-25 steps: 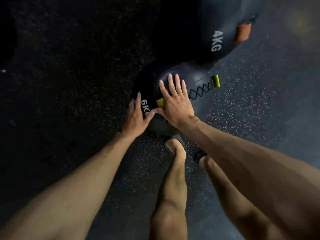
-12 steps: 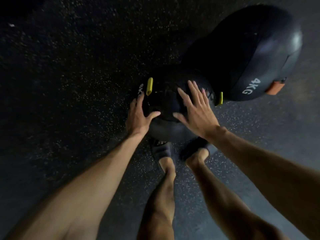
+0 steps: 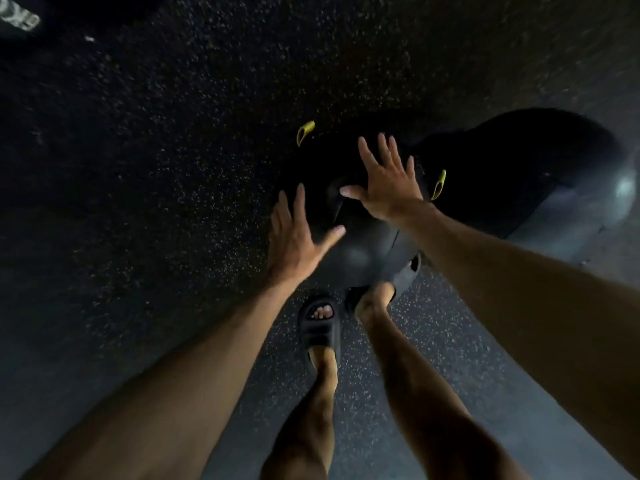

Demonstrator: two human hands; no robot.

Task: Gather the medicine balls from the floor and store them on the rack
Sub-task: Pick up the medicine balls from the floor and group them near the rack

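Observation:
A black medicine ball with yellow tabs (image 3: 360, 251) lies on the dark speckled floor just in front of my feet. My right hand (image 3: 388, 181) lies flat on its top with the fingers spread and straight. My left hand (image 3: 294, 237) is at the ball's left side, fingers straight and thumb out; contact with the ball is unclear. A second, larger black ball (image 3: 540, 188) sits right behind it to the right, touching or nearly touching it. The rack is out of view.
My two sandalled feet (image 3: 320, 327) stand close against the near side of the ball. Dark rubber floor (image 3: 156, 168) stretches away to the left and ahead. White lettering on a dark object (image 3: 19, 15) shows at the top left corner.
The ball has rolled away from me under my hands, its yellow tabs turning further over. The view has shifted, so the larger ball sits further right. My left thumb has come off the ball.

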